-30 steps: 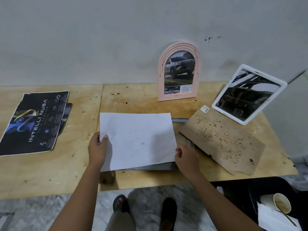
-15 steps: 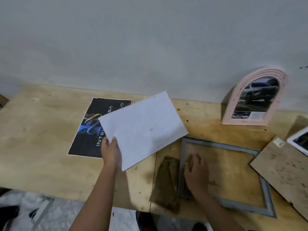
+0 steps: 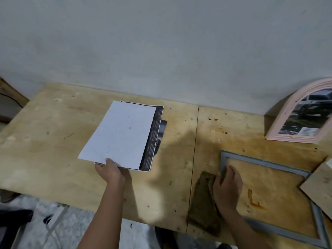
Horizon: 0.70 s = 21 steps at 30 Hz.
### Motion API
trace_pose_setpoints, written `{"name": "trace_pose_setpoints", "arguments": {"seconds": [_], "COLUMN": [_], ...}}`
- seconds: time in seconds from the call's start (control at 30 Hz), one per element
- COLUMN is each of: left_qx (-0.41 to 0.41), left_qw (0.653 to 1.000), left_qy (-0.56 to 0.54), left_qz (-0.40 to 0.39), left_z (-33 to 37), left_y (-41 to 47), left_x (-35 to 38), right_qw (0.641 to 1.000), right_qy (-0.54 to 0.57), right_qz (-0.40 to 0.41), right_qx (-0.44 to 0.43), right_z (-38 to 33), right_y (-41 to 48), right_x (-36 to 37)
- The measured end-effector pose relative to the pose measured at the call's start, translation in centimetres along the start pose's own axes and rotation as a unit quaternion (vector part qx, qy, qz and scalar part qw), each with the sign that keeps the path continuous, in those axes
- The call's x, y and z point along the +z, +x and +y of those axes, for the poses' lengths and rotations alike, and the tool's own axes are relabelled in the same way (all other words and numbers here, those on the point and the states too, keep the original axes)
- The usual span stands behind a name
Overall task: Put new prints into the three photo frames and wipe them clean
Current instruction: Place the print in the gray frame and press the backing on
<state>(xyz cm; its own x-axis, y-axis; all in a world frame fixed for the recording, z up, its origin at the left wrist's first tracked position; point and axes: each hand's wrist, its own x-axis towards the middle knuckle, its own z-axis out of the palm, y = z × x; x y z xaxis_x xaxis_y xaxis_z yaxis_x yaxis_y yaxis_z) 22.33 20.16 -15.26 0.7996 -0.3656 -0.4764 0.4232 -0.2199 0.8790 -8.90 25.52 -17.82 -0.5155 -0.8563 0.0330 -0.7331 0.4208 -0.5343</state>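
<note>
My left hand [image 3: 110, 170] pinches the near edge of a white sheet [image 3: 120, 135], print side down, lying over a stack of dark prints [image 3: 152, 141] on the wooden table [image 3: 53, 159]. To the right, a grey rectangular frame [image 3: 265, 163] lies flat and empty, with bare table showing through it. My right hand [image 3: 227, 187] rests on the frame's left edge, over the top of a brown cloth [image 3: 203, 209]; whether it grips either is unclear. A pink arched frame [image 3: 280, 119] holding a car print leans on the wall at the right edge.
A brown backing board [image 3: 319, 187] overlaps the grey frame's right side. The grey wall runs along the table's far edge. The table's front edge drops to a marbled floor at the bottom left. A dark object sits at the far left edge.
My left hand carried the white sheet left from over the grey frame and laid it on the dark prints. My right hand stayed on the frame's left edge. My view turned left.
</note>
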Motion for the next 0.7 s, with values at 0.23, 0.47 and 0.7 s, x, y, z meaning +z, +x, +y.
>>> {"name": "trace_pose_setpoints", "arguments": {"seconds": [0.23,0.47,0.7], "left_qx": [0.064,0.331,0.338], "left_qw": [0.974,0.872,0.752], "left_qy": [0.213,0.36,0.491], "left_qz": [-0.038,-0.008,-0.281], "left_z": [-0.6,-1.0,-5.4], "left_y": [2.1,-1.2,-6.1], "left_x": [-1.1,0.5,1.9], "right_qw": [0.999,0.999,0.997], "right_qy": [-0.028,-0.034,-0.047], "right_qz": [-0.002,-0.015,-0.054], "right_qx": [-0.026,-0.032,-0.036], "right_z": [-0.2,0.1,0.6], "right_y": [0.0,0.3,0.6], "right_x": [0.5,0.4,0.1]}}
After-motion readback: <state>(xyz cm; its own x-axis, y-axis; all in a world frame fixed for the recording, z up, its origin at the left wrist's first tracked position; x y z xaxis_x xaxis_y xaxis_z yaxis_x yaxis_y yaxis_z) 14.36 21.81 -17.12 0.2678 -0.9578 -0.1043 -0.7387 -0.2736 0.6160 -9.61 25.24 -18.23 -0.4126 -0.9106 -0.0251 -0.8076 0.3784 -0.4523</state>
